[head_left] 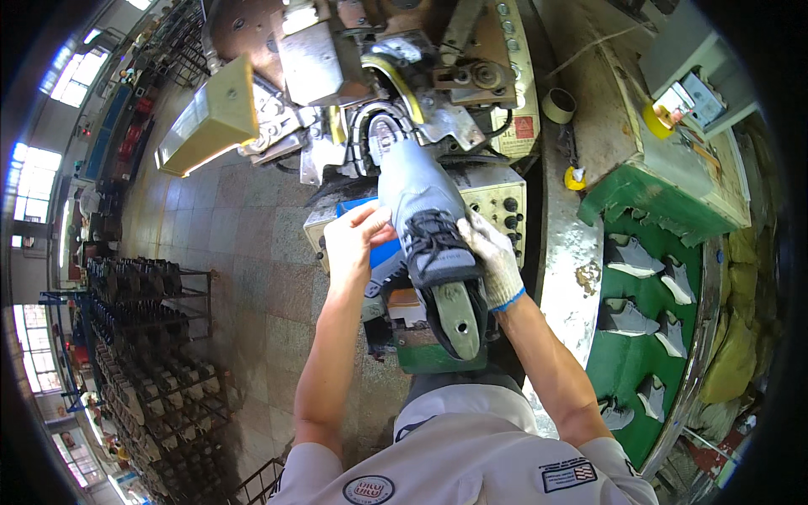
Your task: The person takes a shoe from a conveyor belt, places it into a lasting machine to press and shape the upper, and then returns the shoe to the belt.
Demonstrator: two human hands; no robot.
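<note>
One grey shoe [421, 188], toe at my machine [400, 50], twelve o'clock.
Right fingers [481, 233] hold it at three; left fingers [370, 221] curl narrow at nine, grip unclear; I'd keep it square.

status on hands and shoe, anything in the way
Bare left hand at left of grey shoe; gloved right hand gripping its right side. Toe at machine. No obstruction visible.

Left of the left hand [352, 246], a hand could pass above the tiled floor [261, 252], up to the yellowish guard [209, 126] jutting out at far left. The metal machine head [320, 63] blocks the far side; the gloved right hand [497, 255] and knobbed panel [497, 199] crowd the right of the shoe [415, 178].
</note>
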